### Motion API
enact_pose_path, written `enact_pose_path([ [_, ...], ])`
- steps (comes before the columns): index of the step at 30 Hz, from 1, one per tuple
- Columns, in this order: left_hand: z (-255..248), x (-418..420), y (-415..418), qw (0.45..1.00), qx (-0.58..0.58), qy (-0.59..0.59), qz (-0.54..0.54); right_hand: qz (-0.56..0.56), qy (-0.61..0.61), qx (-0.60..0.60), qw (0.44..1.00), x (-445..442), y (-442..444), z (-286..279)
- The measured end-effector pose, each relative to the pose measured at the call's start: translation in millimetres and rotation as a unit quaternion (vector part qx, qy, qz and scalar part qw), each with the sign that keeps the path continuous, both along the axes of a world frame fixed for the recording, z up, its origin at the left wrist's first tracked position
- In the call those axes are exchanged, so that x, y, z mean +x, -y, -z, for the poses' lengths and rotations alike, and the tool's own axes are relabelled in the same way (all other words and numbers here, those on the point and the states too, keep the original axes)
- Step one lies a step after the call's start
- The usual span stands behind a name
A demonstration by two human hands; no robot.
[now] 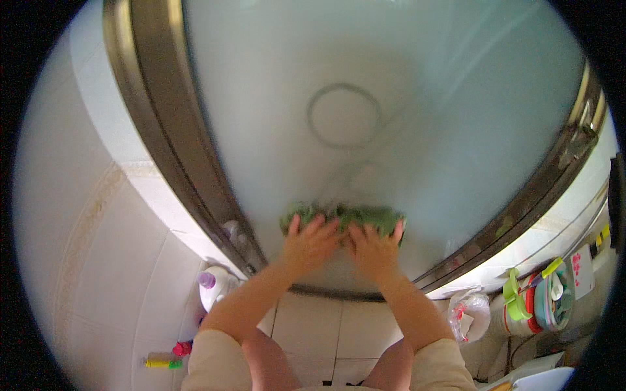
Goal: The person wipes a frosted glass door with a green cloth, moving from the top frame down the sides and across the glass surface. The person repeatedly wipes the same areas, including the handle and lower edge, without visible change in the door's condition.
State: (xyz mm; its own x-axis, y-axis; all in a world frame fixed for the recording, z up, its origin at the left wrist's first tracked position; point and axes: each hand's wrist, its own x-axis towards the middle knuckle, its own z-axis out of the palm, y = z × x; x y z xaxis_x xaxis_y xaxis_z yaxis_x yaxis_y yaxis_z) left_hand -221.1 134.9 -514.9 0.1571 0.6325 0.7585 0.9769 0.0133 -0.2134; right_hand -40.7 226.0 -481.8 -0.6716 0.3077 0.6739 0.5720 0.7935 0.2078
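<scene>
A green cloth (376, 217) lies spread sideways against the lower part of a frosted glass door panel (342, 117) in a dark metal frame. Flat on the cloth's left half is my left hand (313, 244), fingers spread. My right hand (374, 247) presses on the right half, its fingers also apart. Both hands are slightly blurred, and whether the fingers grip the cloth's edge cannot be told.
At lower left, by the tiled wall, stands a white bottle with a purple cap (207, 280). On the right are a clear plastic bag (469, 315) and buckets (552, 303) with a light green handled item (516, 295). Floor tiles (308, 327) show below the door.
</scene>
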Motion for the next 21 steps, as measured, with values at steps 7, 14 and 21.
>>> enact_pose_path([
  [7, -160, -51, 13, 0.986, 0.150, 0.040, -0.059, -0.064, -0.139, 0.137, 0.979, -80, 19, -163],
  [14, 46, -61, 22, 0.969, 0.155, 0.148, -0.126, -0.059, 0.267, -0.147, 0.951, -103, 46, -40],
  [21, 217, -17, 47, 0.937, -0.034, 0.322, -0.130, -0.157, 0.246, -0.087, 0.952, -84, 48, 111],
])
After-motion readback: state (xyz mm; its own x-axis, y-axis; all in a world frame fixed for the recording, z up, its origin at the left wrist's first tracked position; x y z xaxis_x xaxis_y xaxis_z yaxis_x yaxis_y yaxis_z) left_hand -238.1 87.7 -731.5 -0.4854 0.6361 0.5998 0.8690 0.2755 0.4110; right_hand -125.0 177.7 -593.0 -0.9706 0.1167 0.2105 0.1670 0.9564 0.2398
